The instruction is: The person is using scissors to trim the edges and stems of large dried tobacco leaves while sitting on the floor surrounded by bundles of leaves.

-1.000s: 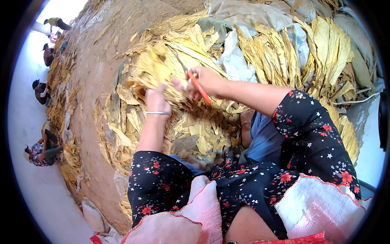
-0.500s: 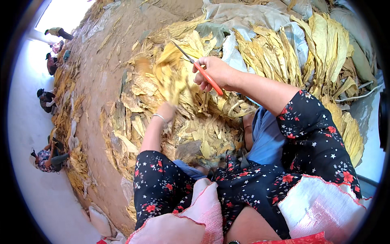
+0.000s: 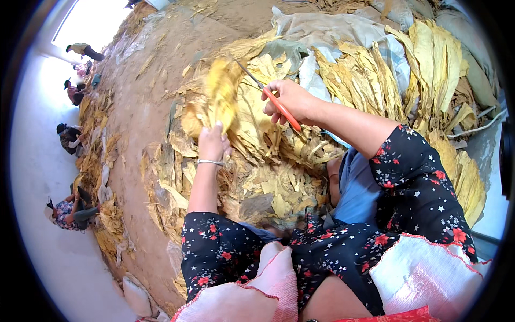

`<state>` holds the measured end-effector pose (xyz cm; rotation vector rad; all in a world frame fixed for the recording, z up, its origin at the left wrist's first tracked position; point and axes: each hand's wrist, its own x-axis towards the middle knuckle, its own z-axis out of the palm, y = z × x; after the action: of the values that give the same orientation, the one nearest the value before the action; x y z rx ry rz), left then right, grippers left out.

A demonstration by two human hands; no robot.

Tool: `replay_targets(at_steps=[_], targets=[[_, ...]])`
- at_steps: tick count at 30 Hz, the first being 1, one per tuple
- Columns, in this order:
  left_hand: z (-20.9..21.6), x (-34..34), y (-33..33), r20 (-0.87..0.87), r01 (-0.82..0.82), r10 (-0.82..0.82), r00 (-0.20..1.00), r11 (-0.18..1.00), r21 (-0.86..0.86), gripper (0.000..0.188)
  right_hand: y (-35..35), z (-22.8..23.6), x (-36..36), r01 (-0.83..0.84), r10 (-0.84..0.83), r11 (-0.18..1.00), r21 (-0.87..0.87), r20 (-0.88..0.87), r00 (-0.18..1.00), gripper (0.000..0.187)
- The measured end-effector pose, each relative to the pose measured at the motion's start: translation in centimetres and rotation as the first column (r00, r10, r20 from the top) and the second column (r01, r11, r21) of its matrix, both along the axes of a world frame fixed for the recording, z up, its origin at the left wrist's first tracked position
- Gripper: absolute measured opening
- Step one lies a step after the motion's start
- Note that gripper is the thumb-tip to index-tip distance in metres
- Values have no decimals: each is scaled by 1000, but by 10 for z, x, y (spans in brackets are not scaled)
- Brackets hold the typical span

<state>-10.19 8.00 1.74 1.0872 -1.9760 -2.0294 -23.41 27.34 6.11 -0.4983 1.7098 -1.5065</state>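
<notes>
Between the fingers of my left hand (image 3: 212, 144) is a yellow dried leaf (image 3: 222, 88), blurred by motion and raised above the heap. The leaf looks like tobacco. My right hand (image 3: 289, 102) grips red-handled scissors (image 3: 283, 111), seen edge-on, their slim dark blades pointing up and left over the leaves. A thick heap of loose dried leaves (image 3: 257, 121) lies under both hands. Leaf scraps and torn pieces (image 3: 273, 185) cover the ground between the heap and my legs.
Leaf bundles (image 3: 357, 70) lie to the right on pale plastic sheeting (image 3: 316, 27), with upright bundles (image 3: 437, 64) beyond them. Brown ground (image 3: 131, 155) stretches to the left. Several people sit or bend along the white wall (image 3: 37, 177), beside a long row of leaves (image 3: 110, 214).
My left hand has moved up slightly, and the leaf in it has swung. The right hand with the scissors stays nearly in place; the whole view has shifted a little.
</notes>
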Motion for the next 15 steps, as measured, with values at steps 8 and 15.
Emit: replay_targets(at_steps=[8,15], targets=[[-28,10,31,92,7,-64,994,856,517,18,-6,-13,10,-30,31,996,85,-3,1000,31],[-22,4,61,-75,124,-100,992,868,481,8,-22,-24,21,-31,91,967,255,-225,970,37]])
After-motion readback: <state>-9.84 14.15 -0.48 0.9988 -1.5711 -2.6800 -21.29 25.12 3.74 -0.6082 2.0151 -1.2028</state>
